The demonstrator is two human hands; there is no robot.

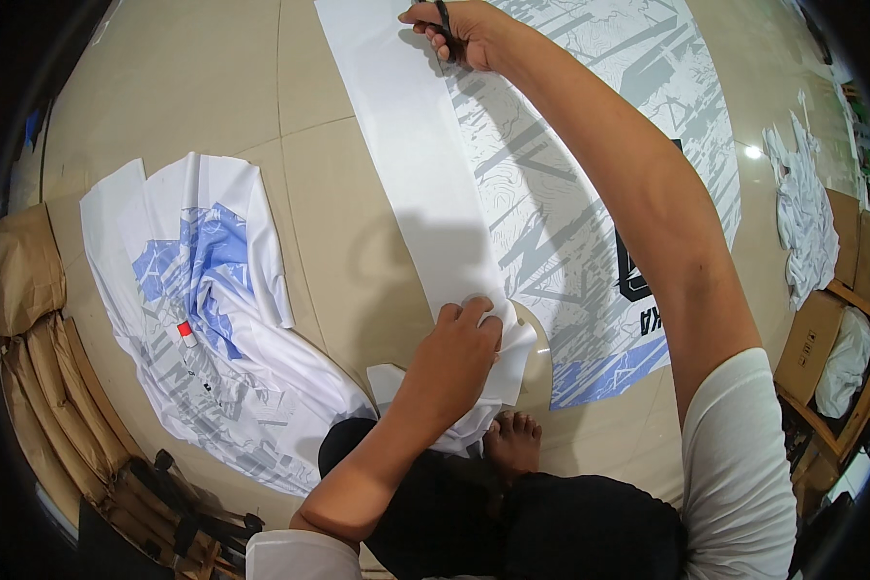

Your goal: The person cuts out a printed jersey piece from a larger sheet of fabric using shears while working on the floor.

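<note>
Stretched far forward, my right hand (469, 37) is closed around black-handled scissors (446, 24) at the top edge of the view; the blades are not clearly visible. The scissors are at the border between a plain white fabric strip (411, 159) and a white-and-grey patterned fabric panel (590, 126), both spread on the floor. Close to my body, my left hand (454, 362) grips the near end of the white strip with bent fingers. White cloth bunches beside and below that hand.
Left of me lies a crumpled white fabric piece (261, 396) with blue and grey print. My bare foot (514, 443) is by the near cloth. White scraps (802, 213) are heaped at right, near a cardboard box (808, 343). Brown wrapped packages (53, 387) stand at left.
</note>
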